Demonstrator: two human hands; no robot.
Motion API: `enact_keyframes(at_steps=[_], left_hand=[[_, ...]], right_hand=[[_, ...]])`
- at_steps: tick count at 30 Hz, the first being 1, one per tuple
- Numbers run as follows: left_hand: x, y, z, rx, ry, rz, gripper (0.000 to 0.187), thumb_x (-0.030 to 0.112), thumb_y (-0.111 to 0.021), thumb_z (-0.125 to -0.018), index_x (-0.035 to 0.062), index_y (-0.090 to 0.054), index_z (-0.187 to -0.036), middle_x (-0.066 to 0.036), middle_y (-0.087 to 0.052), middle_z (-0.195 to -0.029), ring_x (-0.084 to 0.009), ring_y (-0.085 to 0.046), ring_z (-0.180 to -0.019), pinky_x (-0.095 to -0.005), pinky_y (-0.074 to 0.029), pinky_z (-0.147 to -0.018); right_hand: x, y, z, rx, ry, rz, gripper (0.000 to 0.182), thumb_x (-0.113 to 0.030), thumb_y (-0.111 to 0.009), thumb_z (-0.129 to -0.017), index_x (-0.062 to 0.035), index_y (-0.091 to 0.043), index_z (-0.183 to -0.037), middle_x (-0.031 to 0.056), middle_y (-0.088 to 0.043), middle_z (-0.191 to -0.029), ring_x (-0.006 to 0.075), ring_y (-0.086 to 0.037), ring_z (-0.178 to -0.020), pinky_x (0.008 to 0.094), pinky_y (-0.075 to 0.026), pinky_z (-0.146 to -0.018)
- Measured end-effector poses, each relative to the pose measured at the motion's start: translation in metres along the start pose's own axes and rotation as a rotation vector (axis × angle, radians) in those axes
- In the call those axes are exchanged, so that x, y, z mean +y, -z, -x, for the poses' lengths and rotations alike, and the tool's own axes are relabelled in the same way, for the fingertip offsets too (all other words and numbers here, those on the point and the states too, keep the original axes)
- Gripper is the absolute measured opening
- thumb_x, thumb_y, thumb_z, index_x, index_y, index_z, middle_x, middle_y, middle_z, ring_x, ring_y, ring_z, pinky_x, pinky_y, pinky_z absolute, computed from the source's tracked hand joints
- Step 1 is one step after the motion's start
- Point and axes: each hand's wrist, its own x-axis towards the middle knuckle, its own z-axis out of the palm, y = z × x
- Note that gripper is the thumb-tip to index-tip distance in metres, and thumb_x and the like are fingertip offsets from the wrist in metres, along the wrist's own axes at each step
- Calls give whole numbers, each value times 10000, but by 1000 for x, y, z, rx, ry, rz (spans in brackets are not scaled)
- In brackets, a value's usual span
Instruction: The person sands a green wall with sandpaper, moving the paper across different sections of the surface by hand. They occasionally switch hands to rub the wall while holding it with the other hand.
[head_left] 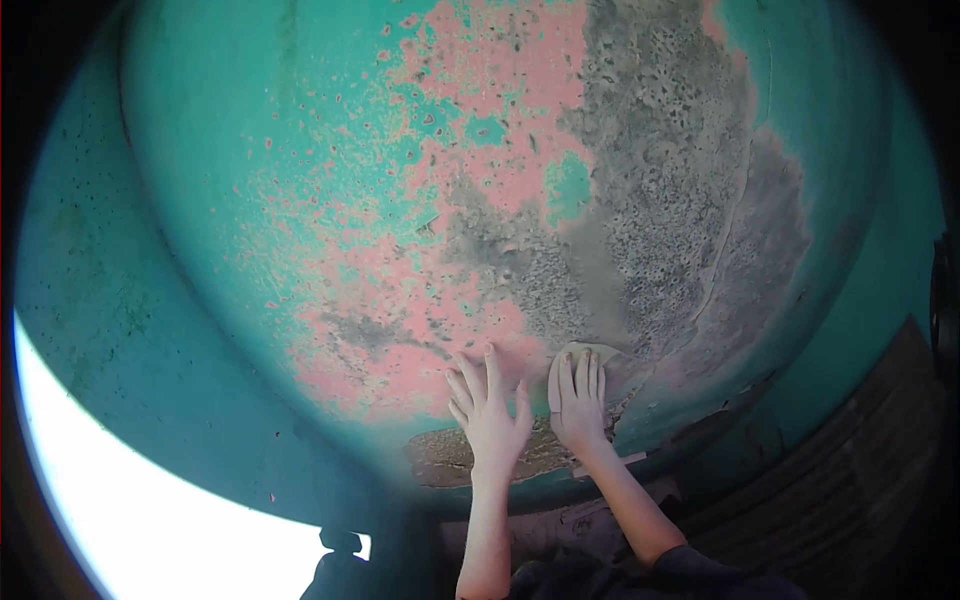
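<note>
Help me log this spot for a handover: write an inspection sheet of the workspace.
Surface: curved green panel with pink patches and rough, pitted grey areas; a cracked brown patch near the lower edge.
Job's things: pale pad flat on the panel; its type cannot be told.
Clutter: light strip by the right wrist, purpose unclear.
Grippers: bare hands; left hand spread on the pink and holding nothing, right hand laid flat over the pad, fingers close together.
Cables: nothing seen.
Surroundings: bright opening lower left, dark ribbed surface lower right; picture edges black.
</note>
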Motion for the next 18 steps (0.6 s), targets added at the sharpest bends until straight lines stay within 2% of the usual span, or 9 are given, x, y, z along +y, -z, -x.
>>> enact_keyframes(at_steps=[2, 4, 7, 8, 10, 11, 13, 18], left_hand=[[2, 0, -3, -9, -12, -10, 704, 376, -531, -983, 190, -226, -1590, -268, -104, -1626, -551, -96, -1465, -718, -200, -1087], [5, 2, -2, -43, 39, -49, 745, 390, -549, -978, 196, -186, -1599, -259, -73, -1635, -509, -61, -1488, -670, -158, -1130], [2, -2, -2, 0, -2, -50, 721, 388, -529, -985, 188, -201, -1596, -270, -92, -1628, -541, -89, -1471, -710, -186, -1097], [2, -2, -1, -9, -13, -57, 721, 388, -529, -985, 188, -201, -1596, -270, -92, -1628, -541, -89, -1471, -710, -186, -1097], [5, -2, -1, -5, 1, -94, 738, 392, -540, -980, 173, -198, -1596, -286, -92, -1622, -539, -91, -1471, -683, -185, -1115], [4, -4, 0, -10, -11, -95, 738, 392, -540, -980, 173, -198, -1596, -286, -92, -1622, -539, -91, -1471, -683, -185, -1115], [2, -7, -2, -1, -12, -102, 781, 400, -564, -972, 183, -157, -1602, -265, -39, -1636, -513, -68, -1485, -644, -149, -1151], [1, -10, -2, 8, -50, -100, 804, 382, -581, -967, 152, -144, -1602, -286, -37, -1628, -529, -72, -1477, -611, -142, -1169]], right_hand=[[11, 22, -24, 0, -1, -44, 681, -180, -520, -889, 9, -333, -1517, 338, -272, -1540, 509, -245, -1443, 620, -200, -1159], [18, 63, -69, 279, -42, -208, 692, -162, -525, -881, 24, -323, -1517, 331, -263, -1549, 515, -236, -1443, 617, -197, -1161], [30, 78, -88, 361, -106, -220, 700, -148, -530, -876, 32, -313, -1518, 335, -252, -1551, 522, -233, -1440, 609, -202, -1162], [29, 63, -72, 363, -122, -221, 700, -148, -530, -876, 32, -313, -1518, 335, -252, -1551, 522, -233, -1440, 609, -202, -1162], [22, 20, -22, 224, -161, -227, 721, -144, -544, -871, 34, -293, -1523, 336, -239, -1555, 523, -227, -1442, 605, -211, -1160], [24, 17, -9, 229, -172, -225, 721, -144, -544, -871, 34, -293, -1523, 336, -239, -1555, 523, -227, -1442, 605, -211, -1160], [30, 21, -2, 71, -132, -201, 749, -122, -554, -858, 43, -263, -1528, 352, -225, -1551, 533, -219, -1439, 594, -214, -1165], [58, 55, -43, 208, -215, -345, 794, -100, -582, -831, 50, -241, -1531, 381, -207, -1540, 556, -201, -1434, 580, -217, -1172]])
